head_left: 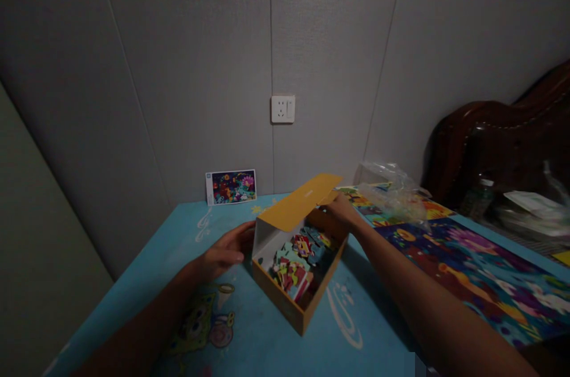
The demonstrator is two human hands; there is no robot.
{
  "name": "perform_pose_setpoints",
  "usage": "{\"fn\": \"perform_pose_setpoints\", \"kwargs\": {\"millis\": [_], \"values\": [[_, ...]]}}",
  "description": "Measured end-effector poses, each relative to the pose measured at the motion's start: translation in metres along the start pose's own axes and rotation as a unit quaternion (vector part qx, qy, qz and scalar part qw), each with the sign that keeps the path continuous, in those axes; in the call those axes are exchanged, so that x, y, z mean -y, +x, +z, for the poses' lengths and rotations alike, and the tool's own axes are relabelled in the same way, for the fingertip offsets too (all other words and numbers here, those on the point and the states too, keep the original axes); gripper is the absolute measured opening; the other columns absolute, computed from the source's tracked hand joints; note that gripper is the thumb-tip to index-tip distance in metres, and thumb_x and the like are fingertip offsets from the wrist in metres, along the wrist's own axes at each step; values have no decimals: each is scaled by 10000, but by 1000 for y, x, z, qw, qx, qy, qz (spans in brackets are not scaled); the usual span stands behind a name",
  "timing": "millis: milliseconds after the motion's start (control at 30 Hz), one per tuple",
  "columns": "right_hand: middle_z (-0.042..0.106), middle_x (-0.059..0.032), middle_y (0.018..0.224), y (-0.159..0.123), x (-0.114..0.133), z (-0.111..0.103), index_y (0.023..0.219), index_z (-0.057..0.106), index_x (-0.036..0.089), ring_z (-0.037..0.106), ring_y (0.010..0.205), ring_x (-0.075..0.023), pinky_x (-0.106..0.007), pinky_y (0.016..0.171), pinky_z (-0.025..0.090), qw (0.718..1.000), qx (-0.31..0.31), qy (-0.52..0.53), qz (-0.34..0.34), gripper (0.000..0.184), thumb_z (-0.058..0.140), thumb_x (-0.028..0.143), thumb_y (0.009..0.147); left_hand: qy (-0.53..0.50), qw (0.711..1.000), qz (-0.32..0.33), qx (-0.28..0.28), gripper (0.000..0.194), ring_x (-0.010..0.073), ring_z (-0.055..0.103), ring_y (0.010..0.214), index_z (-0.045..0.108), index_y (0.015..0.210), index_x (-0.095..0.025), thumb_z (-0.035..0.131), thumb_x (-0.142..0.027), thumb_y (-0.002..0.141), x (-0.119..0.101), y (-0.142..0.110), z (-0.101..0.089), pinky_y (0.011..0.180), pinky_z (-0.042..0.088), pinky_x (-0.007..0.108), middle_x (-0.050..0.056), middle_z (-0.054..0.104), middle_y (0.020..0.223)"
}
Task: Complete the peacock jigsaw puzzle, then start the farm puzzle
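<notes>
The left forearm slants in from the near left, its hand left of centre with fingers loosely bent and thumb apart, pointing right. The right forearm reaches farther, from near right toward centre; its hand bends inward, fingertips hidden.

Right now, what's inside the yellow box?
The yellow box holds a heap of loose, colourful puzzle pieces. The partly raised lid hides the back of the box, and the upper pieces cover whatever lies beneath.
</notes>
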State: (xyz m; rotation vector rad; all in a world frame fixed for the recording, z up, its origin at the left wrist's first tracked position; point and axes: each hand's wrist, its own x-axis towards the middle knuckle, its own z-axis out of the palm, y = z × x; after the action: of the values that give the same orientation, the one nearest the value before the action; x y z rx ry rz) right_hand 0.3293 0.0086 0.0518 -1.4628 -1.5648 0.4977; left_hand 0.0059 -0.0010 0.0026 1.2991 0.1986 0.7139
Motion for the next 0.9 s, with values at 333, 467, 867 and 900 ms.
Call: {"fn": "perform_pose_setpoints", "kwargs": {"millis": [333, 467, 867, 900], "values": [[678, -88, 674, -17, 15, 7, 739, 719, 138, 607, 635, -202, -277, 554, 379, 983, -47, -148, 95, 319, 550, 402, 799, 159, 984, -30, -67, 386, 271, 655, 981, 699, 1026, -139, 691, -436, 779, 2, -2, -1, 927, 475, 388, 98, 724, 972], [726, -112, 821, -22, 21, 9, 862, 750, 159, 659, 759, -231, -291, 632, 426, 978, -59, -170, 107, 283, 550, 350, 802, 217, 953, -26, -209, 431, 220, 673, 798, 663, 808, -141, 656, -569, 755, 5, 3, -1, 758, 523, 316, 61, 703, 800], [733, -82, 795, -47, 50, 33, 802, 729, 175, 646, 725, -197, -285, 650, 408, 973, 101, -204, -28, 363, 566, 498, 840, 293, 898, -47, -324, 403, 154, 543, 562, 616, 761, -153, 615, -552, 712, 10, 14, 13, 514, 397, 246, -7, 598, 628], [730, -81, 794, -51, 54, 35, 810, 730, 178, 644, 733, -203, -293, 666, 411, 967, 138, -203, -66, 411, 565, 554, 832, 286, 899, -27, -330, 373, 163, 559, 603, 605, 791, -161, 605, -530, 735, 12, 14, 16, 535, 407, 248, -6, 605, 660]]}}
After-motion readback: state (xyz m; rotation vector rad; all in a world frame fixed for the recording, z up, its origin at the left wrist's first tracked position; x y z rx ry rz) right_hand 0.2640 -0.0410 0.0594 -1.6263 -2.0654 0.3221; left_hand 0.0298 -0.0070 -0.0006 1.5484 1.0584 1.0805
